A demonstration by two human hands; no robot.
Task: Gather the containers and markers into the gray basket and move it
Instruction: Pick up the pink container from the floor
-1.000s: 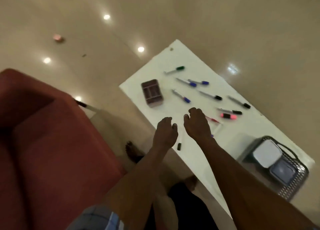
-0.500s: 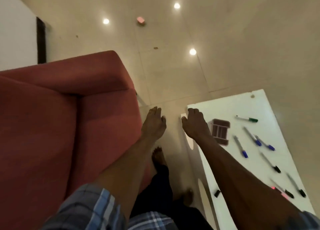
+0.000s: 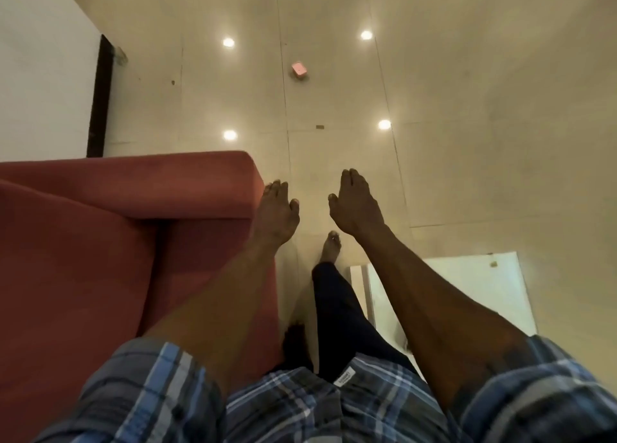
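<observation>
My left hand [image 3: 276,213] and my right hand [image 3: 355,205] are stretched out in front of me over the floor, palms down, fingers extended and holding nothing. Only a bare corner of the white table [image 3: 467,295] shows at the lower right, partly behind my right forearm. No markers, containers or gray basket are in view.
A red sofa [image 3: 127,242] fills the left side, its arm just left of my left hand. Glossy beige floor tiles [image 3: 467,125] spread ahead with a small pink object [image 3: 298,69] lying far off. My bare feet [image 3: 331,245] stand between sofa and table. A white wall with a dark strip [image 3: 98,95] is at upper left.
The view has swung left, away from the table: markers, brown organizer and basket have left the frame. Both hands now hover over the floor, still holding nothing.
</observation>
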